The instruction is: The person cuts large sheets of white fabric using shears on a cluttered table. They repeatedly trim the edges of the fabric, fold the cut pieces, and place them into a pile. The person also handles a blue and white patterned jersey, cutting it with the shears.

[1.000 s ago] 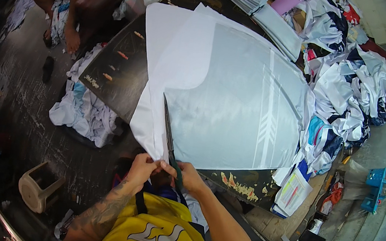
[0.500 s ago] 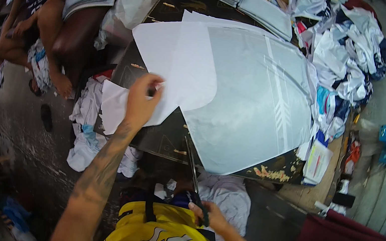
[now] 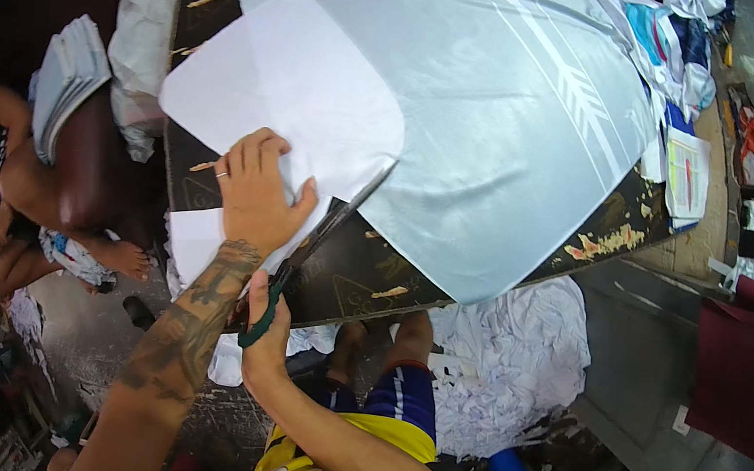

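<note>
A wide grey, shiny fabric panel [image 3: 509,148] with white stripes and chevrons is spread over a dark table [image 3: 341,274]. White sheets with a rounded corner [image 3: 323,79] cover its left part; whether they are paper or cloth I cannot tell. My left hand [image 3: 263,193] lies on the near edge of the white sheets, fingers spread and nothing gripped. Just below it, my right hand [image 3: 268,332] is wrapped round the dark green handle of long scissors [image 3: 312,240]. Their blades run along the white edge, tips by the rounded corner.
At left a seated person [image 3: 40,182] is beside a stack of folded grey pieces [image 3: 69,83]. Crumpled white cloth [image 3: 514,366] lies on the floor under the table's near edge. Printed papers [image 3: 685,176] hang at the right corner; piled garments [image 3: 668,45] are behind them.
My right hand has brought the scissors up from near my lap to the white sheets' edge. My left hand has flattened onto the sheets. The whole view has shifted and turned.
</note>
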Action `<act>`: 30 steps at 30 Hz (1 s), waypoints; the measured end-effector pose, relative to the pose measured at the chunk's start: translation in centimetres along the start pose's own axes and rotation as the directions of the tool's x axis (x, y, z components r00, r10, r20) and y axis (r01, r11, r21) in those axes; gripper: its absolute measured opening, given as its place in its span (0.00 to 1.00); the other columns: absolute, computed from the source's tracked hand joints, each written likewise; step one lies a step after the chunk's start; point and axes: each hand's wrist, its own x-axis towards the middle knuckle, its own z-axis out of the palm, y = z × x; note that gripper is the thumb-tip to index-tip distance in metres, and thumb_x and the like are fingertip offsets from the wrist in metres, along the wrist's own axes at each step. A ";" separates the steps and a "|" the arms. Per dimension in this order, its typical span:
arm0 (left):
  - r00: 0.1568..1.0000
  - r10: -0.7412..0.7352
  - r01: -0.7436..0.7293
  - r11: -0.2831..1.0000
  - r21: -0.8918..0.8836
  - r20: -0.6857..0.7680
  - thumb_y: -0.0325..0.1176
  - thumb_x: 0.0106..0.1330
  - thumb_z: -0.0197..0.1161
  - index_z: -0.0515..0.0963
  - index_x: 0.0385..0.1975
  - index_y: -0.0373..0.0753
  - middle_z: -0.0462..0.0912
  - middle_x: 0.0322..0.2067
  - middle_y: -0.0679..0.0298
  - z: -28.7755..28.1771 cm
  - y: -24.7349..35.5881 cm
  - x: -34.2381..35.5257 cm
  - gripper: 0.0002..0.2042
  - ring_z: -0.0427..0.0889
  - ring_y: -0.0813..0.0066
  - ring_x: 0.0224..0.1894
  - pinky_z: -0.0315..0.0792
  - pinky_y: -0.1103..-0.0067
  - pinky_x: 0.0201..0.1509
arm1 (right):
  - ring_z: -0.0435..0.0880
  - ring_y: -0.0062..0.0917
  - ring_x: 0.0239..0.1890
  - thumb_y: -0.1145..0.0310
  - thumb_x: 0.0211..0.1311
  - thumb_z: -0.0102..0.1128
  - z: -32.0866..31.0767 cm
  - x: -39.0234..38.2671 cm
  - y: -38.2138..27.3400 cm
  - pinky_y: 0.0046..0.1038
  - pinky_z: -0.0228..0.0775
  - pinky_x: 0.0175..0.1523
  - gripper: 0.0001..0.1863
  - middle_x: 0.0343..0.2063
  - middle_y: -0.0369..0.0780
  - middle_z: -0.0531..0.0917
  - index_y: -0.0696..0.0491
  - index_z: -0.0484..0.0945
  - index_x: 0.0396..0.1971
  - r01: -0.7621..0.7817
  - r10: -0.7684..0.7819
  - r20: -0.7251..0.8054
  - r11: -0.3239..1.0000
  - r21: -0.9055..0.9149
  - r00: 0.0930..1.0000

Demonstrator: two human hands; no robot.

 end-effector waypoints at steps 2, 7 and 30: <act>1.000 0.008 -0.008 1.000 0.005 -0.004 0.45 0.58 0.71 0.72 0.54 0.41 0.74 0.58 0.58 0.0 0.0 0.1 0.27 0.70 0.53 0.65 0.57 0.56 0.71 | 0.76 0.15 0.26 0.42 0.74 0.69 -1.3 -0.6 -1.6 0.21 0.67 0.33 0.24 0.23 0.29 0.74 0.48 0.76 0.31 -0.106 0.099 -0.067 0.988 -0.114 0.993; 1.000 -0.004 0.004 1.000 0.016 0.001 0.44 0.57 0.72 0.73 0.54 0.40 0.73 0.58 0.58 0.0 0.0 -0.2 0.27 0.69 0.53 0.66 0.57 0.55 0.71 | 0.77 0.18 0.20 0.38 0.68 0.73 -5.3 -1.5 -5.2 0.22 0.70 0.31 0.29 0.18 0.30 0.73 0.47 0.74 0.25 -0.178 0.145 -0.119 0.921 -0.347 0.982; 0.991 -0.092 0.090 0.996 0.027 0.092 0.43 0.53 0.70 0.71 0.55 0.37 0.73 0.57 0.53 -1.0 0.8 0.5 0.30 0.70 0.50 0.64 0.58 0.54 0.70 | 0.77 0.21 0.28 0.34 0.63 0.75 -12.2 5.7 -29.6 0.30 0.71 0.37 0.35 0.21 0.36 0.80 0.60 0.87 0.32 -0.108 0.354 -0.044 0.161 -0.981 0.934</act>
